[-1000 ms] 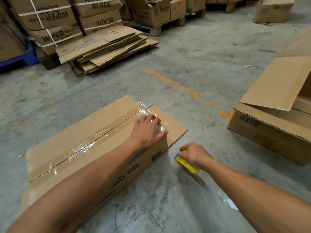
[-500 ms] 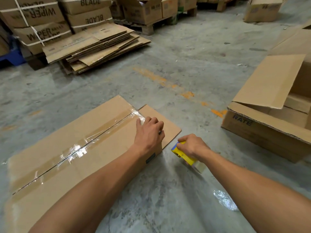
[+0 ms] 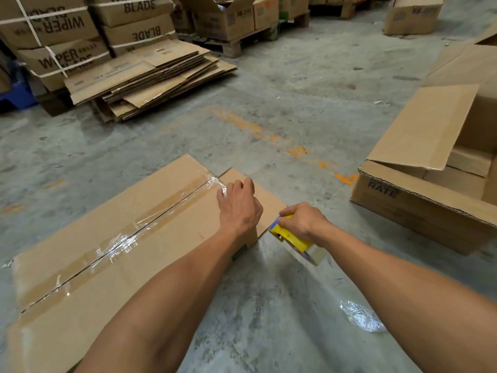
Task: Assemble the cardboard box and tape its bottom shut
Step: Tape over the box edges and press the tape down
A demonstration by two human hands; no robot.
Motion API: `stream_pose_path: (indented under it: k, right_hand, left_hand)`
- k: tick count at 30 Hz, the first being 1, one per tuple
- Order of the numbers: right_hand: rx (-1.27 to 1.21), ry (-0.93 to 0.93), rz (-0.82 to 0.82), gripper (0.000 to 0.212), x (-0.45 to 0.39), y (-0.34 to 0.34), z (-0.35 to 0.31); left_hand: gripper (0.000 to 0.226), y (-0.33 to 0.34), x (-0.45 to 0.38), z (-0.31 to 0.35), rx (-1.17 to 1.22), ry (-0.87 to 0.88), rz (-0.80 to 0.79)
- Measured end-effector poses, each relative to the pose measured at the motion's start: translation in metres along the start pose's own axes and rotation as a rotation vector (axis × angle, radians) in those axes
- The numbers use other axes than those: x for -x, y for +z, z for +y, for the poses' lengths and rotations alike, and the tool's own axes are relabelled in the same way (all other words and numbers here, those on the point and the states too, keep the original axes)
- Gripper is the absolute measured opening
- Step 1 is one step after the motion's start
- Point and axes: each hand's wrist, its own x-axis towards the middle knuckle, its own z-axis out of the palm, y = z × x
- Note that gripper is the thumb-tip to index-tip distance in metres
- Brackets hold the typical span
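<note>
The cardboard box lies bottom-up on the concrete floor in front of me, and a strip of clear tape runs along the seam between its two bottom flaps. At the far end the tape wrinkles where it turns over the edge. A second ago my left hand lay flat on that end, pressing the tape down; now it has lifted at the palm, with fingers loosely curled and only the tips touching the crinkled tape end, holding nothing. My right hand grips the yellow tape dispenser just beside the box's near corner, low over the floor, much as before. I judge the seam is sealed and the tape cut free, so the bottom is close to done; the end may want one more rub. A crumpled scrap of clear film lies on the floor by my right forearm. An open carton sits well to the right, and flattened cartons are stacked farther back.
</note>
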Motion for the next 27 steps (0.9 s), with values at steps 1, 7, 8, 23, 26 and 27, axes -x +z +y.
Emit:
stream_pose_path:
  k: [1,7,8,23,26,27]
  right_hand:
    - [-0.005,-0.008,-0.004,0.042,0.000,-0.001,-0.001]
    - [-0.131,-0.080,0.033,0.038,-0.001,-0.008,-0.009]
    - [-0.144,-0.093,0.047,0.038,-0.002,-0.008,-0.012]
    - [-0.345,-0.140,0.205,0.044,-0.011,0.001,-0.044]
    - [-0.383,-0.141,0.195,0.040,-0.014,0.002,-0.048]
    - [-0.391,-0.140,0.188,0.038,-0.013,0.002,-0.051]
  left_hand:
    - [0.021,-0.001,0.000,-0.001,0.026,0.005,-0.004]
    - [0.030,-0.029,-0.019,-0.054,-0.028,0.198,-0.025]
    - [0.030,-0.036,-0.023,-0.066,-0.070,0.227,-0.044]
    - [0.036,-0.027,-0.042,-0.093,-0.076,0.321,-0.060]
    - [0.034,-0.036,-0.063,-0.105,-0.103,0.338,-0.081]
    - [0.033,-0.040,-0.070,-0.110,-0.074,0.315,-0.061]
